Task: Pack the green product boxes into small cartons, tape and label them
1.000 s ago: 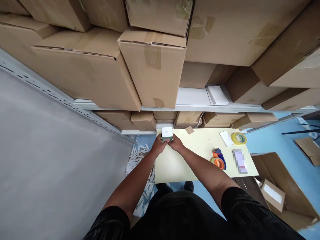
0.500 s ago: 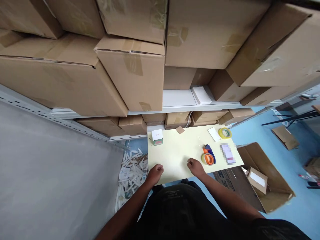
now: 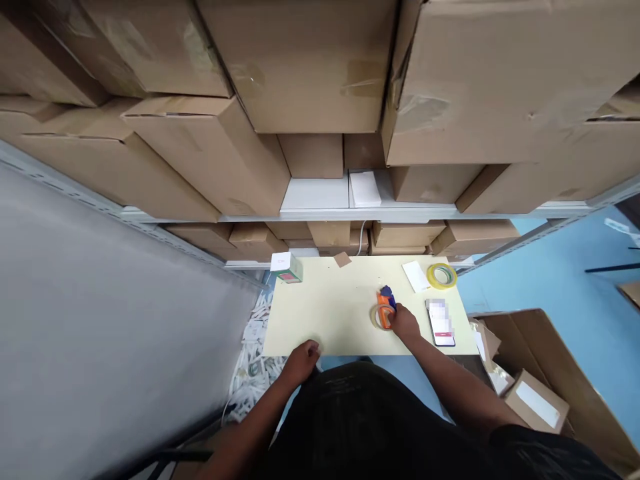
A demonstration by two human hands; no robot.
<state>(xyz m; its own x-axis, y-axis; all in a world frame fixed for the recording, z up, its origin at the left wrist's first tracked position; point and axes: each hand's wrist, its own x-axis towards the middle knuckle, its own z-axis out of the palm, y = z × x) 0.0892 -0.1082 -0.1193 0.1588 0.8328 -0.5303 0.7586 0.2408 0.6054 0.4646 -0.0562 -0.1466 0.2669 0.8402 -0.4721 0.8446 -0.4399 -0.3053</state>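
My right hand (image 3: pixel 406 324) is wrapped round the blue and orange tape dispenser (image 3: pixel 386 301), which has a roll of tape on it, over the right half of the pale yellow table (image 3: pixel 325 307). My left hand (image 3: pixel 302 361) is closed in a loose fist at the table's front edge, with nothing visible in it. To the right of the dispenser lies a phone (image 3: pixel 441 323) with its screen lit. Behind the phone are a yellow tape roll (image 3: pixel 442 276) and a white pad (image 3: pixel 416 276).
A small white and green box (image 3: pixel 287 267) stands at the table's back left corner, and a brown cardboard piece (image 3: pixel 343 259) lies at the back edge. Shelves of cartons (image 3: pixel 320 73) rise behind. An open carton (image 3: pixel 545 373) holding boxes stands at right; white scraps (image 3: pixel 253 360) cover the floor at left.
My right hand has moved right and taken hold of the tape dispenser, which is now turned and shifted. My left hand stays closed near the front edge. The view has swung to the right.
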